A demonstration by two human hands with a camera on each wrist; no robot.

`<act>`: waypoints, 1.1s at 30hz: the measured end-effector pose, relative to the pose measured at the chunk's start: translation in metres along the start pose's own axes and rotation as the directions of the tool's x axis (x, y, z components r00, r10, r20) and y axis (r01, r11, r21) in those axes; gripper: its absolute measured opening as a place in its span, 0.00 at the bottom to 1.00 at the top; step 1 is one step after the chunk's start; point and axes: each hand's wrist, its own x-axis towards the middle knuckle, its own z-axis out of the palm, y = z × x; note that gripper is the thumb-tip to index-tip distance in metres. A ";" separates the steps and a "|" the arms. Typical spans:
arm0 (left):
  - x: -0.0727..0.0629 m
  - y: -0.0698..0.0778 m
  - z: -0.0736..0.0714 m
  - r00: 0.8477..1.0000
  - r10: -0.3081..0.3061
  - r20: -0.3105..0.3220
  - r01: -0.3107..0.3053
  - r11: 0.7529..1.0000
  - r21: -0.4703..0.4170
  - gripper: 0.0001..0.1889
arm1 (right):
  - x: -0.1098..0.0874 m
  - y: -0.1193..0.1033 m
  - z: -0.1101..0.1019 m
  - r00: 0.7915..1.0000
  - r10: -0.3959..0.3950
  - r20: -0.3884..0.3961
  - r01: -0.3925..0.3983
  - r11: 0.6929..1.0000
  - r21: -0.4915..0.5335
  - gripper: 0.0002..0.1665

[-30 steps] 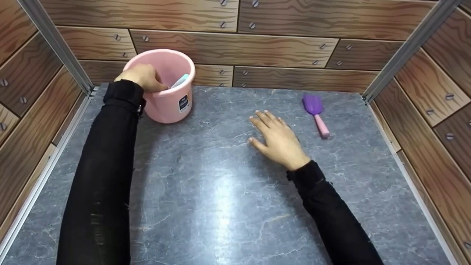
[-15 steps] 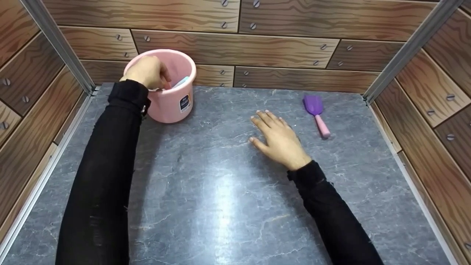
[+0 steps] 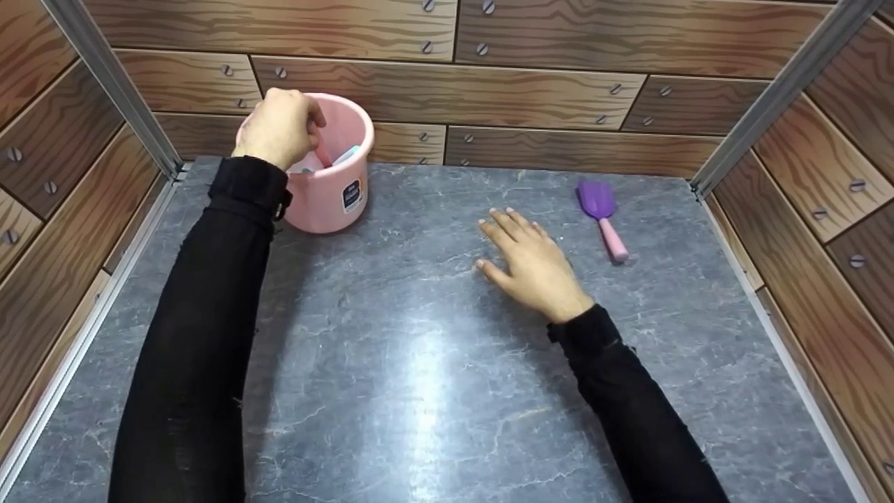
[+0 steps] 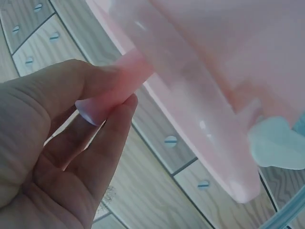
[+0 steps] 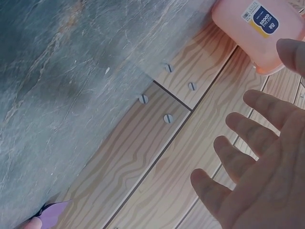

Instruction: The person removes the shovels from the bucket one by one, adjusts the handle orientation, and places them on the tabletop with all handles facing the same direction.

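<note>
My left hand (image 3: pixel 279 129) is over the near left rim of a pink bucket (image 3: pixel 325 206). In the left wrist view its thumb and fingers pinch the end of a pink handle (image 4: pixel 128 78); the rest of that tool is hidden by the bucket wall. A pale blue piece (image 4: pixel 274 143) shows inside the bucket too, its kind unclear. My right hand (image 3: pixel 534 265) is held palm down with fingers spread, right of the middle, and holds nothing. To its right lies a small shovel (image 3: pixel 597 202) with a purple blade and a pink handle.
The grey marbled table (image 3: pixel 391 335) is enclosed by wood-patterned walls (image 3: pixel 447 91) at the back and sides. A metal post (image 3: pixel 761 105) rises at the back right corner, and another at the back left. The bucket stands near the back left corner.
My left hand has risen out of the bucket, drawing the pink handle up into sight above the contents. The right hand, bucket and purple shovel have stayed where they were.
</note>
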 end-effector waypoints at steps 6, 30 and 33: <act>-0.004 0.007 -0.006 0.999 0.006 -0.046 -0.007 1.000 -0.026 0.18 | -0.001 -0.001 -0.002 1.000 0.005 -0.004 -0.005 1.000 0.008 0.44; -0.019 0.019 -0.029 0.979 0.036 -0.202 -0.050 0.997 -0.065 0.19 | -0.002 0.001 -0.005 1.000 0.011 -0.014 -0.011 1.000 0.011 0.44; -0.021 0.020 -0.033 0.974 0.043 -0.224 -0.060 0.996 -0.067 0.18 | -0.002 0.002 -0.005 1.000 0.012 -0.014 -0.011 1.000 0.015 0.45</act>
